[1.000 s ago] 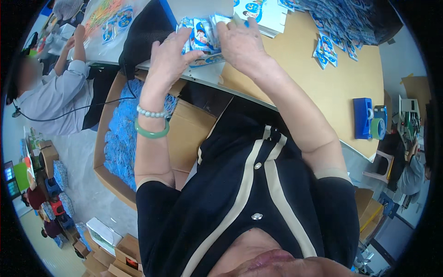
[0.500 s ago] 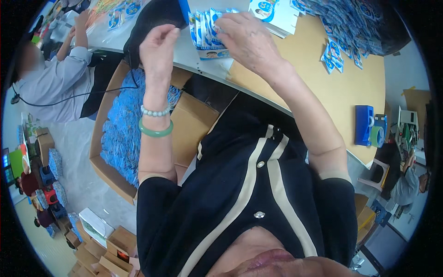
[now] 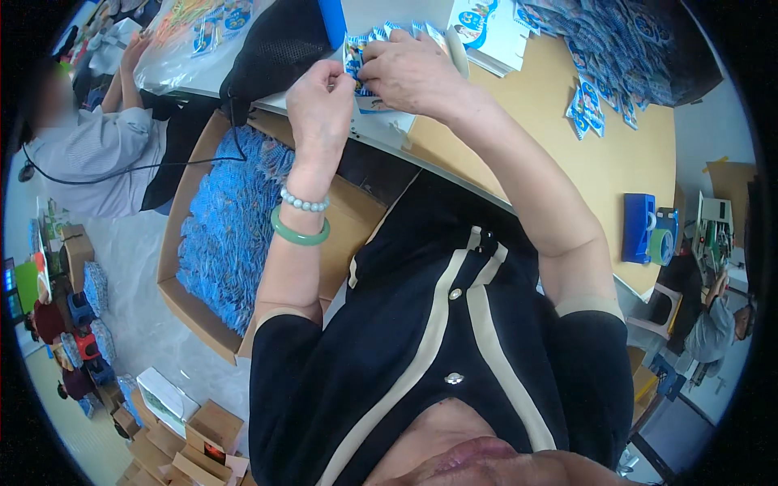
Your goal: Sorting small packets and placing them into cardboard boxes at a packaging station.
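Small blue-and-white packets (image 3: pixel 354 50) stand in a row in an open display box (image 3: pixel 374 105) near the table's front edge. My right hand (image 3: pixel 412 74) lies over the row, its bent fingers gripping down among the packets and hiding part of them. At the box's left end is my left hand (image 3: pixel 321 105), with thumb and fingers pinched together. Whatever may be between those fingertips is too small to make out. A bead bracelet (image 3: pixel 305 200) and a green bangle (image 3: pixel 300 231) circle my left wrist.
Flat printed white cards (image 3: pixel 490 40) are stacked right of the box. Beyond lie a packet heap (image 3: pixel 612 53) and loose packets (image 3: pixel 585 107). A blue tape dispenser (image 3: pixel 639 227) sits at the right. Below left stands a carton (image 3: pixel 168 243) of blue packets; a person (image 3: pixel 101 162) works beyond.
My left hand has moved right and down, to the box's left end, and its fingers are closer together. My right hand has shifted slightly left and down over the packets.
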`<state>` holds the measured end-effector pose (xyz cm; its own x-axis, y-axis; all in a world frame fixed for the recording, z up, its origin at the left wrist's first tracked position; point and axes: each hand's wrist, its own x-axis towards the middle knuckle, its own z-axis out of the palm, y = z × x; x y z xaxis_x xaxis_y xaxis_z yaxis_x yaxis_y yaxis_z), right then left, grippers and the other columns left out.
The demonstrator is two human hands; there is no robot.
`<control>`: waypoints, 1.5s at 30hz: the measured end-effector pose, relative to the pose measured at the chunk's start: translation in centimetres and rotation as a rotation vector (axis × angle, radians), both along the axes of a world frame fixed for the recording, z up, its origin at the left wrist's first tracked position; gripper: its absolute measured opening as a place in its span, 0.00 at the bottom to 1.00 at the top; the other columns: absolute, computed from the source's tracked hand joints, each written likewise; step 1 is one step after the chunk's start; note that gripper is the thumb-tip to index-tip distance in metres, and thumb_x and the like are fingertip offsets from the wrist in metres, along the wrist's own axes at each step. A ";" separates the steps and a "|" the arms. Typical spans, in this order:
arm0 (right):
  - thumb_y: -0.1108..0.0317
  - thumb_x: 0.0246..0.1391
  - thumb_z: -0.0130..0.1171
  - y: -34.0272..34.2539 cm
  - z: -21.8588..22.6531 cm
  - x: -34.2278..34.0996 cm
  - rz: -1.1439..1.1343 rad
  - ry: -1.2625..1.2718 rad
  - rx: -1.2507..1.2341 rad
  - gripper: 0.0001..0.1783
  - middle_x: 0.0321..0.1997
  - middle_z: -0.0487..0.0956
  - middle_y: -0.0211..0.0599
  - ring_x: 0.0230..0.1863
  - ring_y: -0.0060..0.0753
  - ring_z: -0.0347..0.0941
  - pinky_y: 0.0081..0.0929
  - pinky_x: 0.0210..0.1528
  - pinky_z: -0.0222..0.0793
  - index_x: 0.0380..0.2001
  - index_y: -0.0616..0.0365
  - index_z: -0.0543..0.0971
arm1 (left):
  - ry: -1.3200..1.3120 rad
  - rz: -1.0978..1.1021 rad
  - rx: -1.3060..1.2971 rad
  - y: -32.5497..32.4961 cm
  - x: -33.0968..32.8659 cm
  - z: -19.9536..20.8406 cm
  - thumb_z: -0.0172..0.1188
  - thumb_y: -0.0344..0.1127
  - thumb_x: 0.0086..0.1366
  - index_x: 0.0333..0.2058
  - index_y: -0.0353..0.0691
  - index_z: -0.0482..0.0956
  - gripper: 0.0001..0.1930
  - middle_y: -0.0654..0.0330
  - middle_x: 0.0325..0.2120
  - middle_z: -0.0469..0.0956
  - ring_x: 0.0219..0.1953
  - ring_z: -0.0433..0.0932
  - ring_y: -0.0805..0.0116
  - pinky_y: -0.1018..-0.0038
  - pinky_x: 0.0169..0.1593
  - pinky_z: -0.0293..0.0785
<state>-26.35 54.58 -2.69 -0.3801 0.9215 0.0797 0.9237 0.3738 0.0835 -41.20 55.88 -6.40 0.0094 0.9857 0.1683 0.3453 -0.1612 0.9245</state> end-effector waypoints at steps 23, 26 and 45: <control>0.68 0.50 0.59 -1.9 -2.3 8.7 -0.320 0.620 0.453 0.07 0.54 0.76 0.35 0.56 0.43 0.67 0.40 0.57 0.63 0.31 0.52 0.84 | 0.421 -0.345 0.617 0.5 4.7 1.4 0.57 0.30 0.59 0.41 0.34 0.77 0.11 0.48 0.42 0.77 0.46 0.75 0.48 0.60 0.48 0.72; 0.65 0.51 0.57 -1.7 -1.4 6.3 -0.356 0.389 0.497 0.09 0.54 0.75 0.38 0.57 0.45 0.67 0.42 0.58 0.62 0.32 0.53 0.84 | 0.673 -0.386 0.591 2.0 6.0 0.2 0.57 0.33 0.60 0.42 0.35 0.76 0.13 0.49 0.42 0.77 0.49 0.73 0.49 0.55 0.51 0.69; 0.60 0.60 0.52 -2.3 -2.2 10.2 -0.487 1.196 0.052 0.17 0.47 0.79 0.48 0.47 0.50 0.75 0.38 0.49 0.70 0.46 0.60 0.75 | 0.758 -0.475 0.609 2.2 7.6 -0.5 0.55 0.36 0.63 0.47 0.37 0.74 0.16 0.52 0.51 0.72 0.58 0.67 0.53 0.45 0.57 0.61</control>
<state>-16.10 52.27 -4.89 0.3234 0.9300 0.1750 0.4738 0.0010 -0.8806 -33.63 58.05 -6.92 0.6765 0.6063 0.4181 0.5743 -0.7897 0.2158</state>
